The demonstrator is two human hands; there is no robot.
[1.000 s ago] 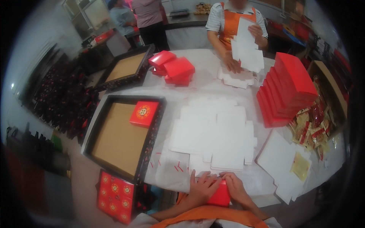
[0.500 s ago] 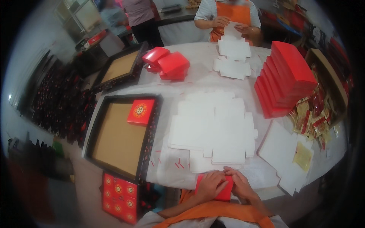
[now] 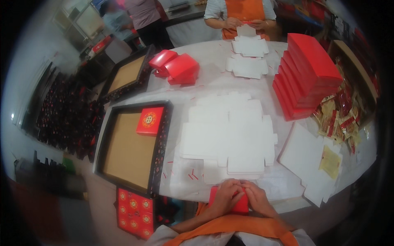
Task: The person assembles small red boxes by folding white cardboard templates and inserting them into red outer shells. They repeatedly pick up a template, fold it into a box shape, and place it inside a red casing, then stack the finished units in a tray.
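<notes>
At the near edge of the table, a small red box (image 3: 238, 208) rests close against my orange apron. Across its left part lies my left hand (image 3: 227, 196), fingers bent over the top toward the far edge. My right hand (image 3: 255, 197) grips the right side, its fingertips meeting the left ones at the far edge. The hands cover much of the box, so what the fingertips pinch is hidden. Just beyond them is a pile of flat white carton blanks (image 3: 225, 135). A black patterned tray (image 3: 158, 149) to the left holds one red box with a gold emblem (image 3: 149, 120).
Stacked red boxes (image 3: 305, 76) stand at the right, beside a carton (image 3: 357, 69) with wrapped packets (image 3: 338, 119). More white blanks (image 3: 303, 151) lie there. Folded red boxes (image 3: 180, 69) and a second tray (image 3: 127, 74) are far left. A co-worker (image 3: 242, 16) handles blanks opposite.
My fingertips have drawn closer together at the far edge of the red box. The co-worker's hands have shifted over their blank, and the whole view has moved slightly.
</notes>
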